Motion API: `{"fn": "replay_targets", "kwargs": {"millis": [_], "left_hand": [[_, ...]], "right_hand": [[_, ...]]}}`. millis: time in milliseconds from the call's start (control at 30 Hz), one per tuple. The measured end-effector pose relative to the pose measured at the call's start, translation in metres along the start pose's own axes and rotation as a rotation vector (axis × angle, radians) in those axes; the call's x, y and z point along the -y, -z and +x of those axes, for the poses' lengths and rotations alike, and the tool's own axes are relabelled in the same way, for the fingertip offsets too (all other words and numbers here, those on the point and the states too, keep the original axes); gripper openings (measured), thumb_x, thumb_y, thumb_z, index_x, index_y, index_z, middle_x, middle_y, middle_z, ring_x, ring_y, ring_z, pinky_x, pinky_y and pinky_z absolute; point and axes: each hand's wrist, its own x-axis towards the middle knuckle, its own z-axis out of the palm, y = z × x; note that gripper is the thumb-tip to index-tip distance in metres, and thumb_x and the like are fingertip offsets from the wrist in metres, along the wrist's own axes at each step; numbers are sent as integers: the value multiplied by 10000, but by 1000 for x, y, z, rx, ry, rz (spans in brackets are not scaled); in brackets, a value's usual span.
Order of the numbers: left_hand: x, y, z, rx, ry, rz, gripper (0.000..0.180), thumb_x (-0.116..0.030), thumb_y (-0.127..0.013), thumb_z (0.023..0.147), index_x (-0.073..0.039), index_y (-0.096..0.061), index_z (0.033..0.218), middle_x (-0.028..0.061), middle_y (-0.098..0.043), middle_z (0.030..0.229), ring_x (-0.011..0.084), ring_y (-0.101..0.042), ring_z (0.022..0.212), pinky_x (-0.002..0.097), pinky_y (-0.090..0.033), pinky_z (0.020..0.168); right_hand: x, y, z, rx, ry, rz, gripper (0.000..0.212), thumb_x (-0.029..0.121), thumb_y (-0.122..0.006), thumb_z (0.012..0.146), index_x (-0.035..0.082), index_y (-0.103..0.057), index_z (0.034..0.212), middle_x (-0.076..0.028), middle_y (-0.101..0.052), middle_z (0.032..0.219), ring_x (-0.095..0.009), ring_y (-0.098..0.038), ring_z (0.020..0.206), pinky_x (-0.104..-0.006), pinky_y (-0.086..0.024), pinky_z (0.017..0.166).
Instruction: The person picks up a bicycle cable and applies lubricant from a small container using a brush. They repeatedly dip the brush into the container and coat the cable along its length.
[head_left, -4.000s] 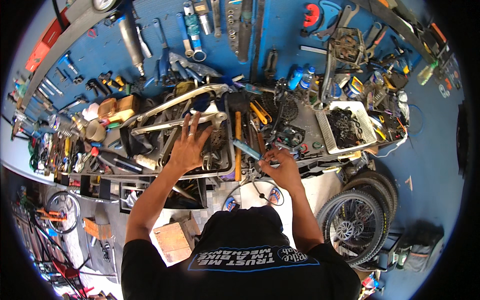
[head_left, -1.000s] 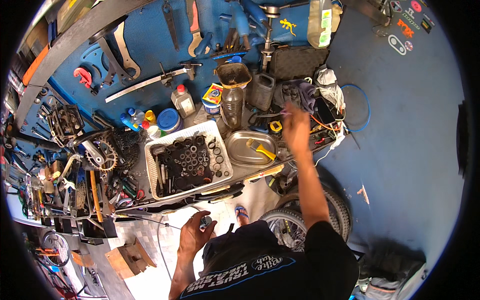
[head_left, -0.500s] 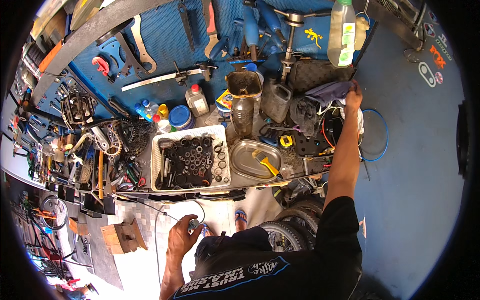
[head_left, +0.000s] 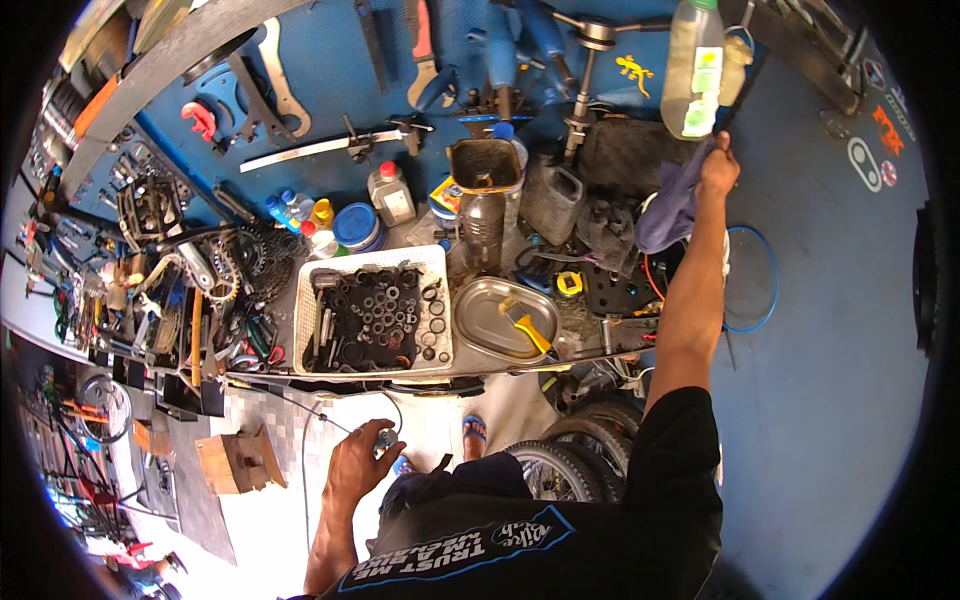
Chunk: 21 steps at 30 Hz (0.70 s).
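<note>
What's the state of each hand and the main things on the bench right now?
right hand: raised, gripping a purple cloth
left hand: low, closed on a small metal part with a thin cable
clear bottle: hanging, partly filled with pale liquid
white tray: full of dark rings and washers
oval metal dish: holds a yellow-handled brush

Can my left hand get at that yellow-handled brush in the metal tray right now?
Probably yes. The left hand hangs low in front of the bench gripping a small part on a cable, so it's occupied, but nothing stands between it and the brush in the open tray.
</note>
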Motion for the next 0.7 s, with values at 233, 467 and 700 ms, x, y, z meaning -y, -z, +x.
{"fn": "replay_targets", "kwargs": {"millis": [233, 467, 700], "left_hand": [[11, 0, 1, -47, -16, 18, 365, -277, -821, 945, -63, -692, 1212, 166, -785, 1027, 386, -772, 889, 468, -618, 763], [23, 5, 9, -53, -34, -58, 332, -277, -809, 953, -62, -710, 1185, 180, -782, 1025, 380, -773, 921, 474, -617, 789], [55, 24, 0, -189, 86, -28, 349, -260, -815, 944, -58, -708, 1208, 173, -781, 1013, 377, -775, 926, 463, -620, 796]], "right_hand": [[39, 3, 13, -50, -272, 70, 1275, 910, -654, 831, -255, -593, 1348, -227, -698, 1328, -302, -653, 1126, -427, -522, 1024], [16, 46, 75, 93, 23, -576, 1189, 955, -536, 840, -57, -635, 1455, -275, -609, 1512, -417, -598, 1364, -496, -469, 1142], [39, 66, -198, 7, 747, -301, 533, 406, -761, 1014, -40, -705, 1299, -235, -721, 1251, -392, -654, 1242, -483, -493, 1104]]}}
